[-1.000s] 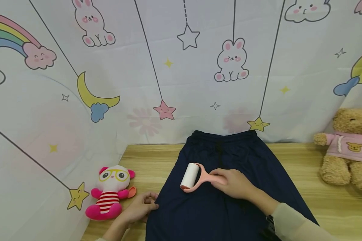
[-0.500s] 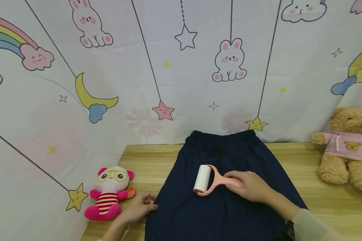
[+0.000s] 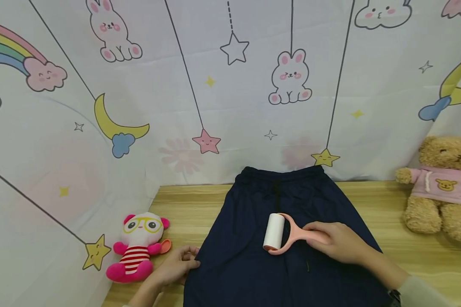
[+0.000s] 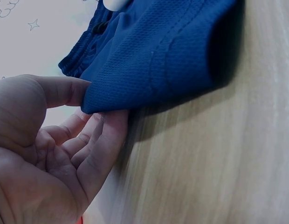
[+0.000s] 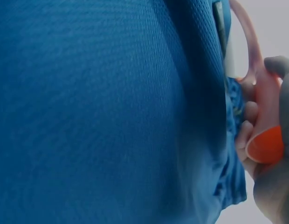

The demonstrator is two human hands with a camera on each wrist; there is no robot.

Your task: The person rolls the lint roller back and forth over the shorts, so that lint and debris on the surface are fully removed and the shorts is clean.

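Dark blue shorts [image 3: 246, 264] lie spread on the wooden table, waistband toward the wall. My right hand [image 3: 343, 243] grips the pink handle of a lint roller [image 3: 274, 232], whose white roll lies on the front of the shorts, below the drawstring. In the right wrist view, fingers wrap the handle [image 5: 265, 100] and its orange hollow end faces the camera. At the left edge of the shorts, my left hand [image 3: 178, 264] pinches the fabric. The left wrist view shows the thumb on top of the cloth [image 4: 149, 70] and fingers beneath it, the edge slightly raised.
A pink and white plush toy [image 3: 138, 247] with yellow glasses sits left of the left hand. On the right, a brown teddy bear [image 3: 442, 187] in a pink top leans near the wall. A printed cloth backdrop [image 3: 230, 98] rises behind the table [image 3: 192, 200].
The right hand has moved the lint roller rightward across the shorts, from the left side to near the middle. The left hand keeps its pinch on the edge. The view has shifted slightly.
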